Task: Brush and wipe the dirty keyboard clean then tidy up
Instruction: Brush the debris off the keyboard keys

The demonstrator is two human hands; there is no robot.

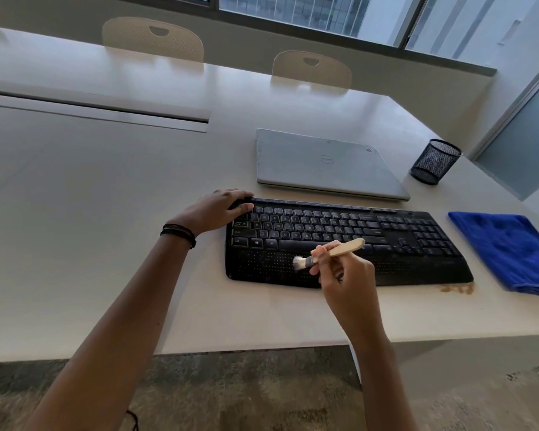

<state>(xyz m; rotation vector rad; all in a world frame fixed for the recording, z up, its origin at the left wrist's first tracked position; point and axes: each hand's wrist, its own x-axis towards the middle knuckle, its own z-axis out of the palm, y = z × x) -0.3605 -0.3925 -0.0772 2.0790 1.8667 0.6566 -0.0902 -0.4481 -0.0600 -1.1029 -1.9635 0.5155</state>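
A black keyboard [386, 234] with a dotted palm rest lies on the white table [137, 244]. My left hand [221, 206] grips the keyboard's far left corner, fingers curled over its edge. My right hand [343, 272] pinches a small wooden-handled brush [339, 248]; its pale bristles touch the palm rest near the middle. A folded blue cloth [511, 250] lies flat just right of the keyboard. Brownish crumbs [458, 288] sit on the table by the keyboard's near right corner.
A shut grey laptop [324, 163] lies behind the keyboard. A black mesh pen cup [434, 161] stands at the far right near the table's edge. Two pale chairs [311, 68] stand across the table. The table's near edge runs below my forearms.
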